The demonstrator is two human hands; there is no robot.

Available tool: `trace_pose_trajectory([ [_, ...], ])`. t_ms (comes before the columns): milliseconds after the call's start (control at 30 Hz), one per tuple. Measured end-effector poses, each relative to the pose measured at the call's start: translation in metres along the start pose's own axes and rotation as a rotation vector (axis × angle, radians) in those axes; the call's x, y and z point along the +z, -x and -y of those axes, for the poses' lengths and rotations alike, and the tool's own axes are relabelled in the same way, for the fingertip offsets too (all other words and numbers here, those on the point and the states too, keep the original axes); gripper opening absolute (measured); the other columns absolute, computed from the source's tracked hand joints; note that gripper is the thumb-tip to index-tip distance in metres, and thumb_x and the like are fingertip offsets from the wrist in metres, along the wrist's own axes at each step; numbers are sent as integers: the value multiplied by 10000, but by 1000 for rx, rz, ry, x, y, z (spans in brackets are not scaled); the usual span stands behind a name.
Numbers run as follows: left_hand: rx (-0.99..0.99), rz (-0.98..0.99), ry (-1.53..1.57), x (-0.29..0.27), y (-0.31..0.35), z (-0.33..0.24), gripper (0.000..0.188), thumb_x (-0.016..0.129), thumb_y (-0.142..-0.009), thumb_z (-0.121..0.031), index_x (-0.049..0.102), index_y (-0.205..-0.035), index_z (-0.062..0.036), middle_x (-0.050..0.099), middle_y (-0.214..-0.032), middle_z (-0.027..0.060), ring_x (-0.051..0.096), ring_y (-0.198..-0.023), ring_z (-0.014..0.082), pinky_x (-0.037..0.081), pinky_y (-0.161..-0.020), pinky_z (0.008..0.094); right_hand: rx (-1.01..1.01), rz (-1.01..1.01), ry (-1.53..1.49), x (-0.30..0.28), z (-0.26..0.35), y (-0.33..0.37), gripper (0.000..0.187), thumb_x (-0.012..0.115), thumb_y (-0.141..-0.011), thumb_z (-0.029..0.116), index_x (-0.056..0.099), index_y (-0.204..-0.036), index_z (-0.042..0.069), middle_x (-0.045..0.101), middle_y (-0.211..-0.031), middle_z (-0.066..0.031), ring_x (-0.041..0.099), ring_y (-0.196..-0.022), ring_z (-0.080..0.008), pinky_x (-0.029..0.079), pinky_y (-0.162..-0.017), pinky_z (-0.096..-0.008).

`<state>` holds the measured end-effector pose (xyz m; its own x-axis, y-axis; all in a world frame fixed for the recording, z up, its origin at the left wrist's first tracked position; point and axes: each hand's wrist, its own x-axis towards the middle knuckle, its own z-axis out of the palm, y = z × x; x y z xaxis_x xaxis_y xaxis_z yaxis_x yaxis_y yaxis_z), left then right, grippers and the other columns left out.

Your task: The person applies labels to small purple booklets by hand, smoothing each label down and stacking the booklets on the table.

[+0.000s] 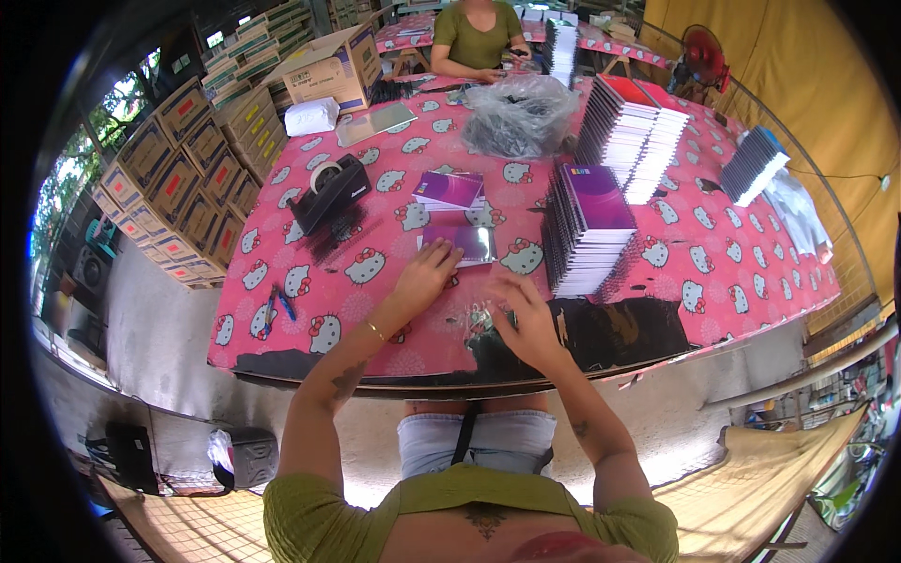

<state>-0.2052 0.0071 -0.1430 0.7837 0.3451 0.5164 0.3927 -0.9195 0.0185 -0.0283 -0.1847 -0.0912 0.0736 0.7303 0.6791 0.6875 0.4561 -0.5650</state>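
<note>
My left hand (434,270) lies with its fingers flat on the near edge of a small purple notebook (477,243). To the right, my right hand (524,311) hovers low over the tabletop, thumb and fingers apart. Something thin and clear, like plastic film (466,324), glints beside its fingertips; whether they touch it I cannot make out. Just beyond the first notebook sit more purple notebooks (449,190), slightly fanned. A tall stack of spiral-bound purple notebooks (601,202) stands right of my hands. At the left is a black tape dispenser (330,197) with a roll of tape.
Pens (284,305) lie near the table's left edge. Behind the tall stack rise red-covered spiral notebooks (627,131), with bunched clear plastic (521,117) beside them. Darker notebooks (754,167) stand far right. Cardboard boxes (183,183) are piled at left. Across the table sits another person (477,39).
</note>
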Motion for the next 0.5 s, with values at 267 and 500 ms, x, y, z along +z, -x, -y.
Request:
trace_pose_trajectory([
  [267,-46,22,189,-16,-2,2,337,619,-940,-133,635,-1268,-57,624,-1279,209,576,-1227,390,474,-1023,471,215,74,-97,-4,-15,24,317,685,-861,48,661,-1176,72,587,-1247,-179,589,-1139,-368,497,-907,-401],
  [500,-179,159,443,-29,-18,19,259,605,-965,-173,663,-1186,-51,689,-1106,196,661,-1034,375,528,-844,438,201,226,7,12,-25,40,299,711,-854,130,668,-1146,86,613,-1189,-180,606,-1087,-389,498,-890,-437],
])
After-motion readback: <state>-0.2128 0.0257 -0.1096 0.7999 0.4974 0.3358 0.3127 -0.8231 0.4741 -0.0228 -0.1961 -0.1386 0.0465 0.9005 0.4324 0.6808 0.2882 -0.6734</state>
